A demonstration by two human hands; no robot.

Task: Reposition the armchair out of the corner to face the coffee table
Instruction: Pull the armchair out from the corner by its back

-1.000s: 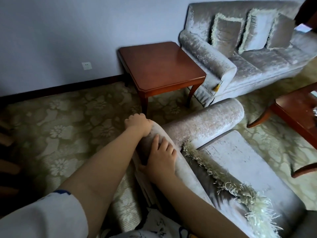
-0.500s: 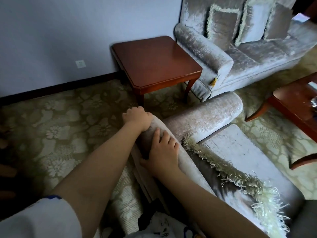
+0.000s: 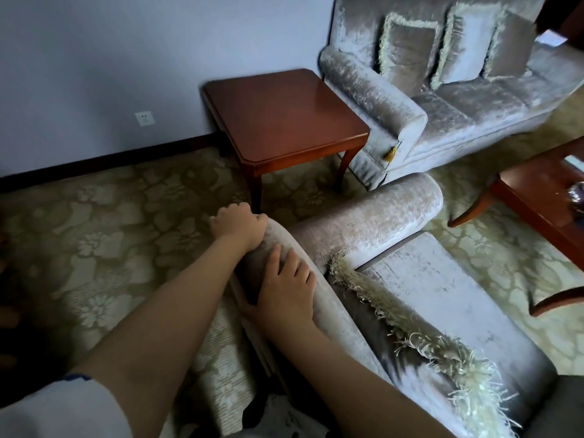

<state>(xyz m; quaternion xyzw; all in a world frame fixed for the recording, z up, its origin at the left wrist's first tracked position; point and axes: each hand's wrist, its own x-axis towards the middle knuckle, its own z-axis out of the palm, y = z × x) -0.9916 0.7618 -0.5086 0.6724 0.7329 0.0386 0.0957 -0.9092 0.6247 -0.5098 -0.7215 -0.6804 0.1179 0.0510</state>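
Lower centre: both hands grip the armchair [image 3: 373, 222] by its back, the left hand [image 3: 238, 224] curled over the top corner and the right hand [image 3: 286, 290] clamped on the rim just below. Swinging it toward the coffee table [image 3: 537, 197], right edge, likely needs a steady, even pull. Half a second on, the grips are unchanged and the chair has barely shifted.

A living room: a grey velvet sofa [image 3: 458, 121] with fringed cushions [image 3: 407, 55] stands along the wall [image 3: 94, 58]. A wooden side table [image 3: 284, 112] sits beside its arm, with a matching armchair [image 3: 442, 295] and a coffee table [image 3: 537, 197] nearby, all on floral carpet [image 3: 110, 222].
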